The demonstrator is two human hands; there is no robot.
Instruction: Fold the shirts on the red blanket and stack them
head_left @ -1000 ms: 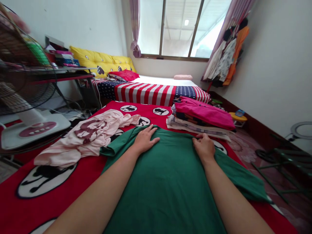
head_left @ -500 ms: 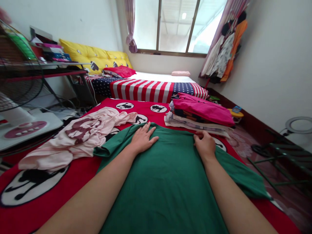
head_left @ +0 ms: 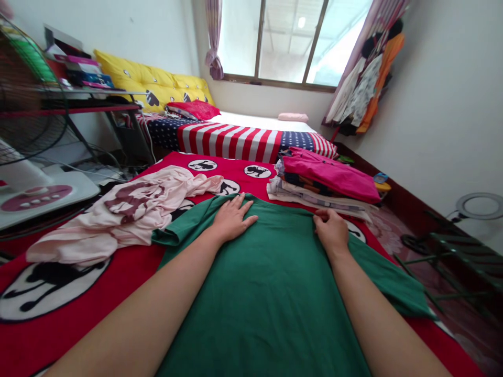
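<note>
A green T-shirt (head_left: 275, 283) lies spread out before me, its sleeves reaching to either side. My left hand (head_left: 234, 217) rests flat on its far left shoulder, fingers spread. At the far right shoulder, my right hand (head_left: 330, 229) is closed, with thumb and fingers pinching the shirt's edge. A crumpled pale pink shirt (head_left: 90, 225) with a dark print lies to the left of the green one. Just beyond my right hand stands a stack of folded clothes, topped by a bright pink garment (head_left: 334, 175).
Beneath the clothes is a red blanket (head_left: 129, 303) with black-and-white figures. A fan (head_left: 35, 193) stands at the left beside a cluttered desk (head_left: 90, 107). Behind is a bed with a flag-patterned cover (head_left: 231, 141). A green metal chair (head_left: 463, 256) and a ring light (head_left: 479, 206) are at right.
Both hands keep their places on the green T-shirt. Only the camera view has shifted slightly.
</note>
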